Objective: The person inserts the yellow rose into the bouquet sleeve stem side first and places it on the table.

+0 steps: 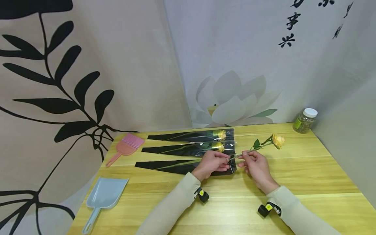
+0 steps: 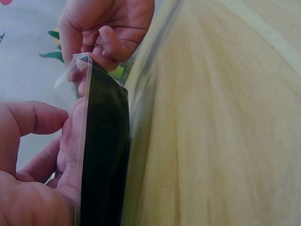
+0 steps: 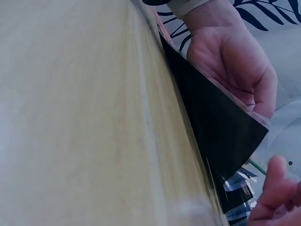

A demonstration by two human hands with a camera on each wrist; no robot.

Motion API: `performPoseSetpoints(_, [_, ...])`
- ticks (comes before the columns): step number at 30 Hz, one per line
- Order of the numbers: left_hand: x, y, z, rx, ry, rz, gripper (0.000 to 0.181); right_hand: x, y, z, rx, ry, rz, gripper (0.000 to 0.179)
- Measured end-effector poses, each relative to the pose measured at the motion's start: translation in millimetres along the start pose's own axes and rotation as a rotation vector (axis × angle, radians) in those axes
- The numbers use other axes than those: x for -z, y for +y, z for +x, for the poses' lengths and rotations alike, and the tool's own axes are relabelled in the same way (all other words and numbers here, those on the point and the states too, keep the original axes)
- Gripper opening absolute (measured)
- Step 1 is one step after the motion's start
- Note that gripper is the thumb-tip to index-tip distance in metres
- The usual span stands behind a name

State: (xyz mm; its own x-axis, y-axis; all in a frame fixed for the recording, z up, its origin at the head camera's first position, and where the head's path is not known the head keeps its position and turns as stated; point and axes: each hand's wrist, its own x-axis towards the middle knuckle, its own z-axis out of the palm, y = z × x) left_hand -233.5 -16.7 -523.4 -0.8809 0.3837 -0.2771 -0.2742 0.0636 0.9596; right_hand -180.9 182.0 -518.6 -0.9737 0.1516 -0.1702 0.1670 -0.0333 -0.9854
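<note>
In the head view a yellow rose [image 1: 277, 141] points to the right, its green stem running left between both hands. My right hand [image 1: 258, 169] pinches that stem between thumb and fingers below the leaves. The stem's lower part lies along the nearest black flower sleeve [image 1: 176, 167], which has a clear film front. With its fingers, my left hand [image 1: 210, 164] holds the wide end of this sleeve. Clear film covers some left-hand fingers [image 2: 70, 165] in the left wrist view. The sleeve's black back [image 3: 207, 113] faces the right wrist camera, tilted up from the table.
Two more sleeves [image 1: 182, 136] with yellow roses inside lie behind the nearest one. A pink brush [image 1: 126, 148] and a light blue dustpan [image 1: 107, 192] are at the left. At the back right stands a white-lidded jar [image 1: 305, 121]. Printed cloth hangs behind the wooden table [image 1: 317, 195].
</note>
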Motion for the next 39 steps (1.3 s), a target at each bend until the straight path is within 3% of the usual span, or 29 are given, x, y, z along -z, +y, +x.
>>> performPoseSetpoints(17, [-3.8, 6.3, -0.2, 0.0, 0.039, 0.006, 0.019, -13.0, 7.6, -2.3, -0.044, -0.029, 0.037, 0.03])
performPoseSetpoints(23, [0.1, 6.6, -0.7, -0.006, 0.038, 0.005, 0.021, -10.7, 4.0, -4.3, -0.026, -0.048, 0.011, 0.036])
performPoseSetpoints(29, [1.1, 7.5, 0.9, -0.018, 0.035, 0.011, 0.021, -4.1, 2.0, -4.5, -0.005, -0.027, 0.02, 0.03])
performPoseSetpoints(39, [0.5, 11.6, 0.8, -0.024, 0.041, 0.028, 0.019, 2.6, -2.1, -5.1, -0.059, 0.001, 0.066, 0.019])
